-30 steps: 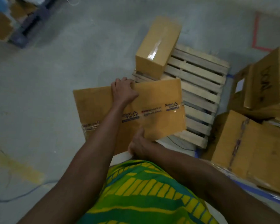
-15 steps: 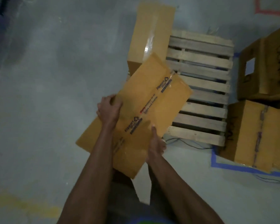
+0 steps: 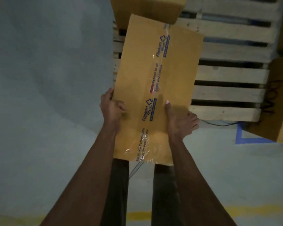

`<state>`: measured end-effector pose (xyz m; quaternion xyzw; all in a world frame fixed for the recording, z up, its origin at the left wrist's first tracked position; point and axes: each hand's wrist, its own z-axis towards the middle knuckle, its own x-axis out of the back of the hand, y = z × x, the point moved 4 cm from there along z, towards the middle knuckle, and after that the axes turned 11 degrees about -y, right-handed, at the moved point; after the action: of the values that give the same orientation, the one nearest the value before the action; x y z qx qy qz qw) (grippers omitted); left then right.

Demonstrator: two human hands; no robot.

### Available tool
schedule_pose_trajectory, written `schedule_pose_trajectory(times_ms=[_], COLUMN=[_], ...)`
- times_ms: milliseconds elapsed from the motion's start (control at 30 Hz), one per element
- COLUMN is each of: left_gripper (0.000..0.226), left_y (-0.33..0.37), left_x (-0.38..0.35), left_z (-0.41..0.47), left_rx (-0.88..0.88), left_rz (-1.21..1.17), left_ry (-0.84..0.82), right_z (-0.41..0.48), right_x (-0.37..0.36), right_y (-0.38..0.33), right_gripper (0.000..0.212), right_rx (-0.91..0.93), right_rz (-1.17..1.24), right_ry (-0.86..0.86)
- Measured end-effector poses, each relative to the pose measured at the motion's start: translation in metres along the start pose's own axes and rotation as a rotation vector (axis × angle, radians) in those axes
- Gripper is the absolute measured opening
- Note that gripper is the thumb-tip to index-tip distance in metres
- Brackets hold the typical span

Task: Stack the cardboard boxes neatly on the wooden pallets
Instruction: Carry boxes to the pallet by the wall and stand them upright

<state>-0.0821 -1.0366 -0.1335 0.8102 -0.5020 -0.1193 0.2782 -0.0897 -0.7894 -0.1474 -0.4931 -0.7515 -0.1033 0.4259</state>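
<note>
I hold the box (image 3: 155,88) lengthways, my left hand (image 3: 112,106) clamping its left edge and my right hand (image 3: 180,119) its right, to lower it onto the pallet (image 3: 232,74) ahead, beside another box (image 3: 147,8).

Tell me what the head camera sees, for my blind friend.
A bare left hand and right hand grip the sides of a brown taped cardboard box, its far end over a pale slatted wooden pallet. Another brown cardboard box sits on the pallet's far left corner.

Bare pallet slats (image 3: 232,74) lie open rightward; 1 box (image 3: 147,8) blocks the far-left corner.
</note>
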Motion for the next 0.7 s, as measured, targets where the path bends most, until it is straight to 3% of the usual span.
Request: schedule_pose_trajectory(times_ms=[67, 167, 267, 333, 533, 633, 700], left_gripper=[0.082, 0.055, 0.086, 0.091, 0.087, 0.065, 0.071], left_y=[-0.007, -0.023, -0.049, -0.043, 0.001, 0.010, 0.006], left_x=[0.004, 0.014, 0.033, 0.034, 0.016, 0.005, -0.001], left_z=[0.014, 0.024, 0.038, 0.036, 0.045, 0.052, 0.055], left_rx=[0.018, 0.094, 0.164, 0.187, 0.080, 0.027, -0.011], left_rz=[-0.016, 0.073, 0.214, 0.277, 0.341, 0.364, 0.400], left_ry=[-0.074, -0.179, -0.275, -0.317, -0.352, -0.326, -0.280], right_z=[0.015, 0.025, 0.018, 0.011, 0.023, 0.043, 0.053], right_x=[-0.022, -0.044, -0.051, -0.049, -0.042, -0.044, -0.046], right_y=[0.003, 0.011, 0.015, 0.010, -0.017, -0.023, -0.024], right_gripper=[0.117, 0.121, 0.123, 0.124, 0.122, 0.121, 0.120], right_rx=[-0.011, -0.013, 0.018, 0.037, 0.081, 0.067, 0.016], right_rz=[0.014, -0.020, -0.071, -0.086, -0.031, 0.035, 0.147], right_ry=[-0.063, -0.217, -0.327, -0.320, -0.293, -0.338, -0.361])
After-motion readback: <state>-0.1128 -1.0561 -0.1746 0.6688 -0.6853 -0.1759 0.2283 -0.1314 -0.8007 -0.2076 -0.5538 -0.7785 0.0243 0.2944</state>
